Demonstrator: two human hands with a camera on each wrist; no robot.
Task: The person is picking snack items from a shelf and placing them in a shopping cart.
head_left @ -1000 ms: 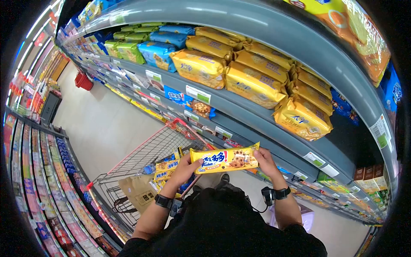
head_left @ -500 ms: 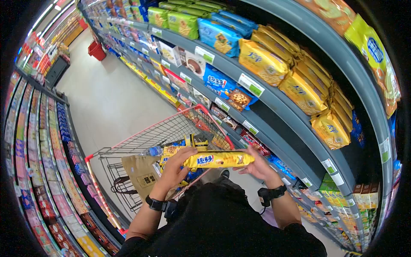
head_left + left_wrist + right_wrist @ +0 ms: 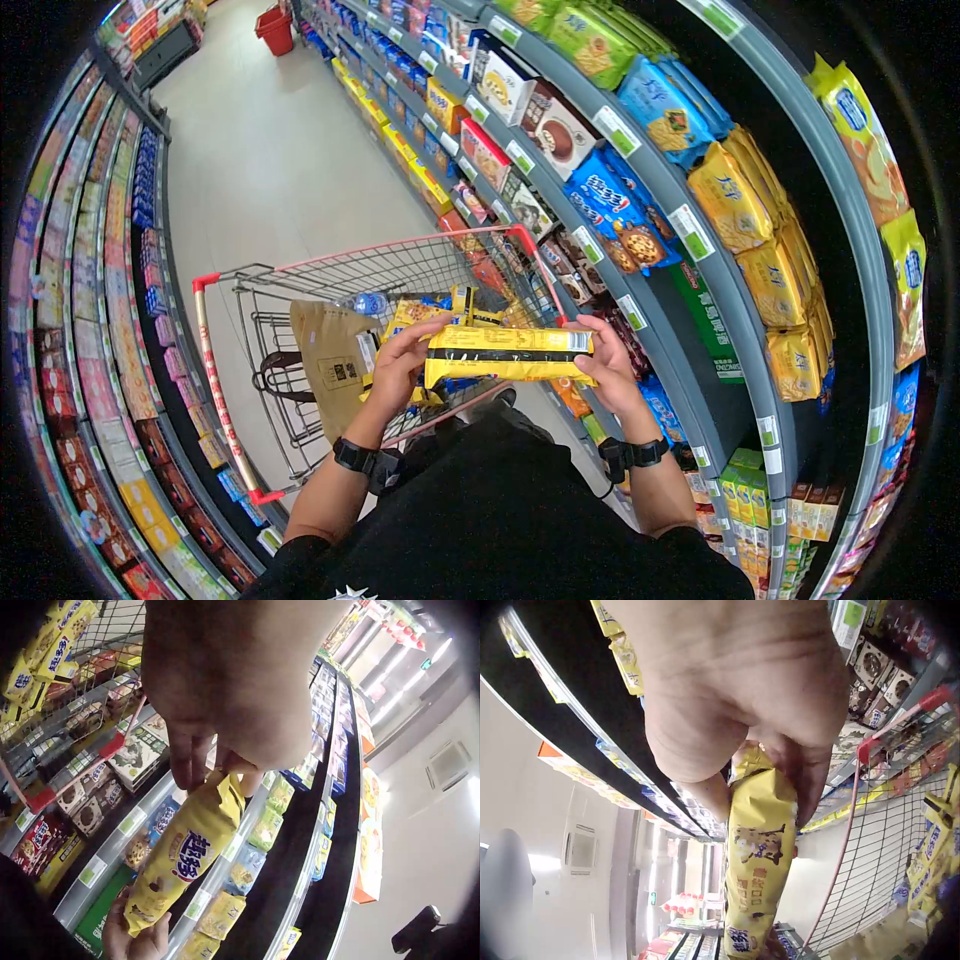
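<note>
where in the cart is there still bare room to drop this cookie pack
The shopping cart has bare wire floor at its far end, between the far rim and the brown paper bag, with only a water bottle nearby. The near right corner is crowded with yellow cookie packs, right under the left hand and right hand holding the cookie pack.

Glossy plastic biscuit pack (metal-wire cart).
</note>
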